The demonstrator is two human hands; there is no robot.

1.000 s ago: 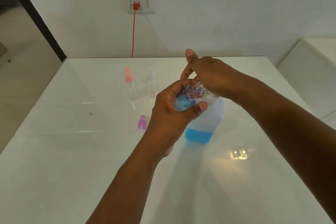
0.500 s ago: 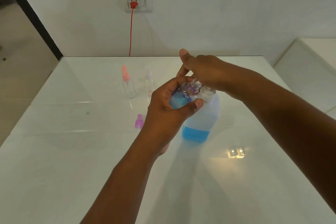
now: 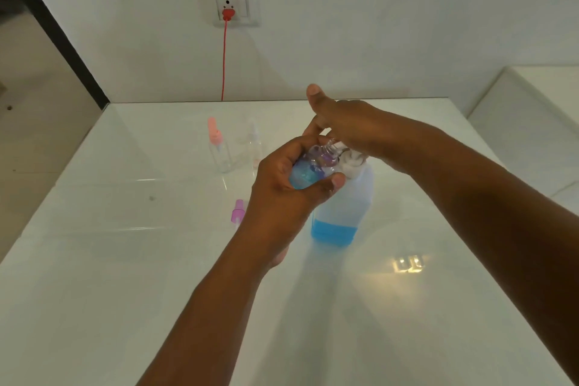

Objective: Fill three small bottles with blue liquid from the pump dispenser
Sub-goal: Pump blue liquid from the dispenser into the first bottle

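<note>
- The left hand (image 3: 291, 194) wraps its fingers and thumb round a small clear bottle (image 3: 313, 166), tilted so its open neck points up and right toward the pump head. Blue liquid already shows in its lower part.
- The right hand (image 3: 351, 128) lies over the top of the pump dispenser (image 3: 343, 207), palm down, with at least 1 finger stretched straight out; it appears to be pressing the pump head, but whether any fingers curl round the head is hidden, so I cannot tell its grip.
- The dispenser stands on the white table (image 3: 125, 260), just right of the left hand, with a low band of blue liquid at its base.
- To do this step well, I judge: keep the bottle's neck tight under the spout, press in short full strokes, and hold the bottle steady so nothing runs down the outside. With so little liquid left, strokes may sputter.
- 2 other small bottles wait at the back left: one with a pink cap (image 3: 219, 147), one paler (image 3: 254, 144) beside it. A loose purple spray cap (image 3: 238, 211) lies on the table near the left wrist.
- Against 0.5 s ago, little differs: both hands hold the same posture on bottle and pump, the blue in the small bottle looks about the same, and the bottles and cap on the table have not moved.
</note>
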